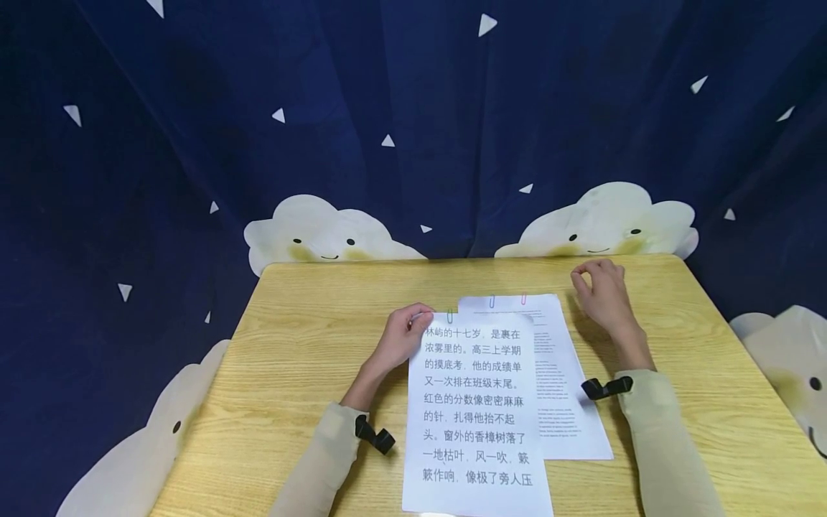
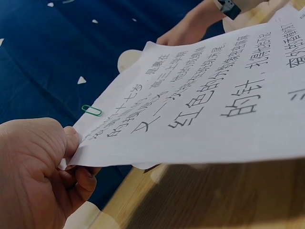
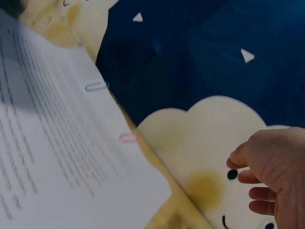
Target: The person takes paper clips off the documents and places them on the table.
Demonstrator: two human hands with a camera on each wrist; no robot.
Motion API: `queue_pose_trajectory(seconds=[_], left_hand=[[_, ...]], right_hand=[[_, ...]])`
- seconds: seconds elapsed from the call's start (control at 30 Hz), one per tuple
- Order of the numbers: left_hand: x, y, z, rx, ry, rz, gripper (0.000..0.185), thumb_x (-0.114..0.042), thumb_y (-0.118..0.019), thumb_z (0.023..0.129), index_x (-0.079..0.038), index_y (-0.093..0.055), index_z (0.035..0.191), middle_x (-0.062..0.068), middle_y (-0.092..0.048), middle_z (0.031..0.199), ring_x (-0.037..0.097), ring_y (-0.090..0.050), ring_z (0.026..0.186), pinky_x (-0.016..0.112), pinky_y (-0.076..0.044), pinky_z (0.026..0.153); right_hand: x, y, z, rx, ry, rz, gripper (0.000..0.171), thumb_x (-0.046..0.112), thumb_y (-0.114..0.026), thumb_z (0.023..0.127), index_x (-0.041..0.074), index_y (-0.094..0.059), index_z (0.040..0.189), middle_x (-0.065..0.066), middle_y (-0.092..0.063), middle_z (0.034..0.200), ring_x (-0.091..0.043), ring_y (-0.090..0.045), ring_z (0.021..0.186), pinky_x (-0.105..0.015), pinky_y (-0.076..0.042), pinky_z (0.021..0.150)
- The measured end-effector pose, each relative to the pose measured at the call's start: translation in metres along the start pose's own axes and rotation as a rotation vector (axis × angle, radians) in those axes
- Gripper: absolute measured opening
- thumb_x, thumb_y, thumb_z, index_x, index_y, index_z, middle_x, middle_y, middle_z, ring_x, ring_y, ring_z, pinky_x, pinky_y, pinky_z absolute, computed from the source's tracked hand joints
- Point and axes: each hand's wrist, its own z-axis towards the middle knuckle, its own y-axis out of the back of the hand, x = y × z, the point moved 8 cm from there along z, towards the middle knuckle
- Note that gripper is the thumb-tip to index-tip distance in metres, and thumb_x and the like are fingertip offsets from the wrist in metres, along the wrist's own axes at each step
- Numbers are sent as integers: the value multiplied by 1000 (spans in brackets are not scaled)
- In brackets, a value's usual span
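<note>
My left hand [image 1: 402, 337] pinches the upper left corner of a large-print sheet of paper [image 1: 474, 402] between thumb and fingers. The left wrist view shows that sheet [image 2: 200, 119] raised off the table, a green paper clip [image 2: 91, 110] on its top edge. Partly under it in the head view lies a small-print sheet [image 1: 568, 388], with a blue paper clip [image 1: 492, 301] and a pink paper clip [image 1: 524, 299] along its top edge. To the right of both sheets, my right hand [image 1: 602, 293] hovers with loosely bent fingers and holds nothing.
The sheets are over a light wooden table [image 1: 304, 345]. Behind its far edge hangs a dark blue curtain [image 1: 420, 93] with white triangles and smiling clouds. Black straps [image 1: 606, 388] sit around both wrists.
</note>
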Motion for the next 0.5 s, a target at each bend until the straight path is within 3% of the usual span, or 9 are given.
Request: queue_pose_trajectory(seconds=[0.33, 0.5], left_hand=[[1, 0, 0, 8, 0, 24, 19, -7, -56, 107, 1, -74, 108, 15, -74, 93, 13, -67, 69, 25, -54, 65], [-1, -1, -1, 7, 7, 23, 20, -8, -56, 108, 0, -74, 109, 14, -74, 95, 15, -67, 71, 26, -54, 68]], right_hand=[[44, 7, -1, 2, 104, 49, 21, 13, -58, 107, -5, -67, 111, -28, -55, 130, -48, -39, 130, -62, -29, 109], [71, 7, -4, 2, 161, 62, 19, 12, -59, 107, -4, -68, 110, -26, -57, 124, -45, -41, 127, -61, -32, 107]])
